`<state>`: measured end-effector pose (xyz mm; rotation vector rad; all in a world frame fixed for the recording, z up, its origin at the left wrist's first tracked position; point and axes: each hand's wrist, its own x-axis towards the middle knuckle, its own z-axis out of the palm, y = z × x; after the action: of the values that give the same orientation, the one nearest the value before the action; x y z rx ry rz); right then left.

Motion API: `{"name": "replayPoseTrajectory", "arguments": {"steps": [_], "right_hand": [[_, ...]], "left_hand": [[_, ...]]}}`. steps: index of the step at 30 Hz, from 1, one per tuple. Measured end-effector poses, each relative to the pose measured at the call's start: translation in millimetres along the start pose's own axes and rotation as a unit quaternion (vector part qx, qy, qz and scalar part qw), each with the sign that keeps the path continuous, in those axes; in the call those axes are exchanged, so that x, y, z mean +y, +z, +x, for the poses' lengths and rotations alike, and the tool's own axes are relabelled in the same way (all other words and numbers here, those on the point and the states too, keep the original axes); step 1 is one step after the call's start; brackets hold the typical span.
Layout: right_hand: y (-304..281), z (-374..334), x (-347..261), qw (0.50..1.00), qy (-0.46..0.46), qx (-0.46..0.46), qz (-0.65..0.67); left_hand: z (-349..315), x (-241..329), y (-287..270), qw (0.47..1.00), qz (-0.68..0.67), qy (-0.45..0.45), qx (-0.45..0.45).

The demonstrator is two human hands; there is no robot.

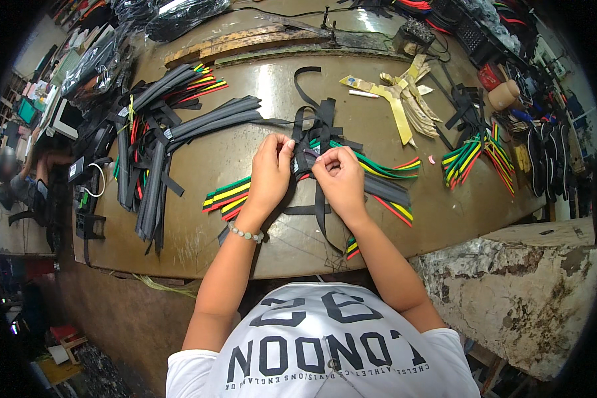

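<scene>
head view, strap bundle centred between left fingers and right fingers, each hand's tips pressed together

Mid-frame, my camera shows straps striped green, yellow, red and black; brown surface; pale-yellow strips upper right; white, black-lettered T-shirt at bottom.

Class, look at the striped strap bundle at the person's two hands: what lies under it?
Under the strap bundle is the brown tabletop, visible around its edges. Whatever lies directly beneath is covered and cannot be told.
</scene>
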<state>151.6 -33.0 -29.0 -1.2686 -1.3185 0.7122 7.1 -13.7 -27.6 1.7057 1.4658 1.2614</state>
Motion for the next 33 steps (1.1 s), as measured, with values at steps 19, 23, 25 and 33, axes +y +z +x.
{"name": "replayPoseTrajectory", "arguments": {"steps": [19,23,25,33], "right_hand": [[-20.6,1.3,-22.1,0.879,0.209,-0.084,0.42],[-12.5,-4.1,-25.4,0.876,0.177,-0.141,0.425],[-8.8,-0.5,-18.1,0.955,0.09,-0.1,0.264],[-17.2,12.5,-6.4,0.947,0.108,0.037,0.3]], "left_hand": [[-29.0,69.4,-21.8,0.947,-0.232,-0.166,-0.151],[-26.1,53.8,-6.8,0.961,-0.203,-0.144,-0.12],[-27.4,50.2,-5.2,0.964,-0.123,-0.205,-0.115],[-31.0,44.3,-15.2,0.965,0.235,0.114,-0.009]]}}
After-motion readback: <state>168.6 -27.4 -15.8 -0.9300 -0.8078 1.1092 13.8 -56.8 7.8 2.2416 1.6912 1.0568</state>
